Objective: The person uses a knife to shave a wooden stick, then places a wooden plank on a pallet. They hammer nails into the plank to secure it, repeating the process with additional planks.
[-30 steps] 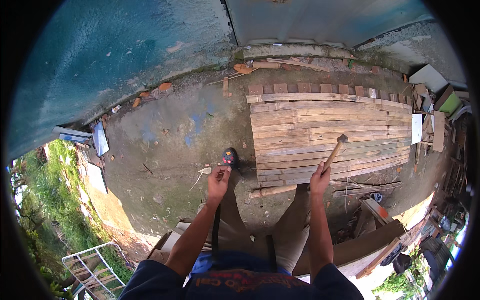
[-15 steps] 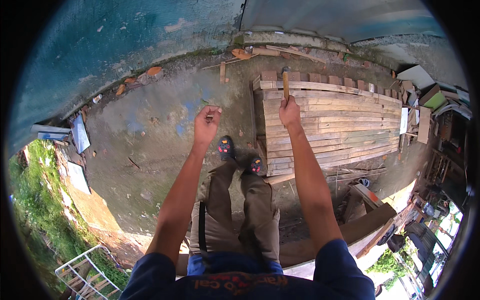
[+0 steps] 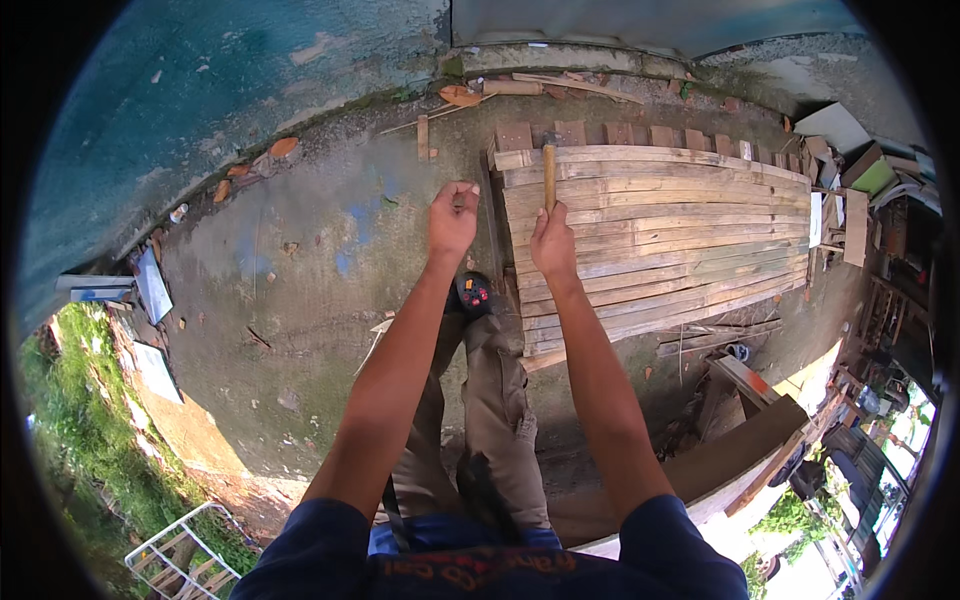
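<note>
My right hand (image 3: 553, 240) grips a hammer (image 3: 549, 178) low on its wooden handle. The hammer's dark head reaches the far left edge of a slatted bamboo panel (image 3: 660, 235). My left hand (image 3: 454, 215) is closed in a pinch just left of the panel's near corner post; whatever lies between its fingertips is too small to make out. Pale split-bamboo strips run lengthwise across the panel. Several brown wooden block ends (image 3: 661, 138) stick out along its far side.
A blue-green wall (image 3: 250, 60) closes off the far left. Loose boards and scraps (image 3: 835, 130) are piled at the far right. A wooden plank structure (image 3: 740, 450) stands near right, and a white metal frame (image 3: 180, 550) lower left. My shoe (image 3: 473, 292) rests by the panel's left end.
My left hand has moved right, toward the panel's left end, still pinched. The hammer has shifted left along the far edge with my right hand. My feet have stepped.
</note>
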Demonstrator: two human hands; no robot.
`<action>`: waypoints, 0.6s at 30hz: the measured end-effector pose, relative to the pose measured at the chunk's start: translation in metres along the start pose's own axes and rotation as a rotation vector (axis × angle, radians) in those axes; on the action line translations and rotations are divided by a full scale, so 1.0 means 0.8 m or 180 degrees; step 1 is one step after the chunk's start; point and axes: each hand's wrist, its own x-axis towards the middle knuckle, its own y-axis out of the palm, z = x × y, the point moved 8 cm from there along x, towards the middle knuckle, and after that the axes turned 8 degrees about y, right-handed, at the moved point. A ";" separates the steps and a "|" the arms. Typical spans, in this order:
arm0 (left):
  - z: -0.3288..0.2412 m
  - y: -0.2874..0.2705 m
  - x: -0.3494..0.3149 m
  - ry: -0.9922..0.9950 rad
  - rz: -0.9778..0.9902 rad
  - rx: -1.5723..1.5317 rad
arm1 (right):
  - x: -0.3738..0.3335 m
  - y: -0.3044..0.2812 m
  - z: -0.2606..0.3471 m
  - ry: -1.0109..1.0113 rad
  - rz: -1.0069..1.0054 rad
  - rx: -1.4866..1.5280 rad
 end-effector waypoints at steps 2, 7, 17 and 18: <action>0.032 0.022 0.025 -0.0494 -0.0253 -0.0273 | 0.001 0.002 -0.005 0.0011 0.0033 0.0062; 0.049 0.070 0.121 -0.0162 -0.0487 -0.0156 | 0.001 0.010 -0.004 -0.0021 0.0060 0.0370; 0.064 0.118 0.157 0.0166 -0.0841 0.0595 | 0.000 0.029 -0.016 -0.0176 -0.0375 0.1496; 0.062 0.119 0.157 0.0283 -0.0777 0.0643 | -0.001 0.026 -0.010 -0.0121 -0.0383 0.1528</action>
